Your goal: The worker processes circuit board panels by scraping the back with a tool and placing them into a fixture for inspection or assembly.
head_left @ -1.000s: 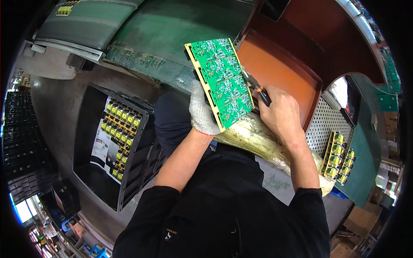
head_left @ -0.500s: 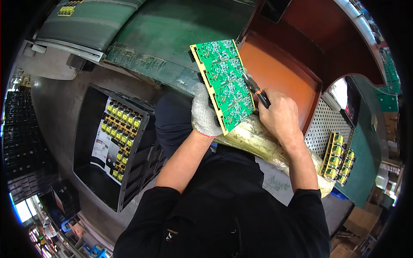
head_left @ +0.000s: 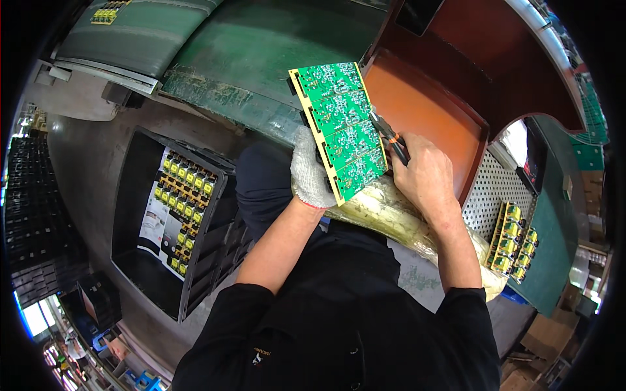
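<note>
A green circuit board panel (head_left: pixel 345 130), split into several sections, is tilted up in front of me with its soldered side showing. My left hand (head_left: pixel 309 168), in a white knit glove, grips it by the lower left edge; the fingers behind the board are hidden. Bare, my right hand (head_left: pixel 422 164) is closed around cutting pliers (head_left: pixel 394 140) with black and orange handles. The tips of the pliers are at the board's right edge, where I cannot tell if they touch it. Below the panel, a shiny yellowish wrapped bundle (head_left: pixel 385 207) lies across my lap.
A black crate (head_left: pixel 147 260) on the left holds boards with yellow parts (head_left: pixel 186 176). More such boards (head_left: pixel 505 244) rest at the right by a perforated metal plate (head_left: pixel 489 192). Ahead are a green worktable (head_left: pixel 261 52) and an orange-bottomed tray (head_left: pixel 424 107); a conveyor belt (head_left: pixel 143 32) runs far left.
The board and both hands stay almost in place; the tips of the pliers have shifted very slightly along the right edge. At the far left, the board on the belt has moved slightly right.
</note>
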Action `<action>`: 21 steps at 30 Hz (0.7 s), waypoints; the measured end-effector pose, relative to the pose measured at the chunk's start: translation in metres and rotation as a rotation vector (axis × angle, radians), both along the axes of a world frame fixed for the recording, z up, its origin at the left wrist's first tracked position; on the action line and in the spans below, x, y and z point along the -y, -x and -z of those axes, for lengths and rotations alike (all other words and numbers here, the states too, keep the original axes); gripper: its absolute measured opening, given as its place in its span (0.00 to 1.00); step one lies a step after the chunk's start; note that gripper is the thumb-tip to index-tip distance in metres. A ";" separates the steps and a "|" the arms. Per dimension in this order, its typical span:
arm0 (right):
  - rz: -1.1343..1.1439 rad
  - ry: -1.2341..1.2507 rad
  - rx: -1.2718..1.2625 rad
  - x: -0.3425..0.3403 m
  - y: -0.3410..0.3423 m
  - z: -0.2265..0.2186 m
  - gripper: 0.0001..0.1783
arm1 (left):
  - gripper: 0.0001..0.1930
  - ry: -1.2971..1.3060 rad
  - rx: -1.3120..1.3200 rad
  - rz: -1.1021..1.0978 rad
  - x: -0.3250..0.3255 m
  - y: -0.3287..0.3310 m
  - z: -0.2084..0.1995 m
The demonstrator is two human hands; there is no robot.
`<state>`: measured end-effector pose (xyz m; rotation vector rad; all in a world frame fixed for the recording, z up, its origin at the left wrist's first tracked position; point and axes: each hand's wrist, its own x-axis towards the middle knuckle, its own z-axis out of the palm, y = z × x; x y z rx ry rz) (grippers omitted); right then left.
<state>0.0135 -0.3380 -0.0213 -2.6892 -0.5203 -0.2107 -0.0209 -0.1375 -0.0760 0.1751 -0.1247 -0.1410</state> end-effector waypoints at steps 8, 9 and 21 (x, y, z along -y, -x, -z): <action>0.016 0.072 -0.132 -0.001 -0.002 -0.004 0.14 | 0.39 0.043 -0.009 0.017 0.000 -0.001 -0.006; 0.011 0.063 -0.085 -0.002 -0.002 -0.003 0.14 | 0.39 0.043 -0.008 0.017 0.000 -0.001 -0.006; 0.029 0.052 -0.019 -0.005 0.000 -0.005 0.13 | 0.36 0.069 -0.039 0.038 -0.002 0.001 -0.001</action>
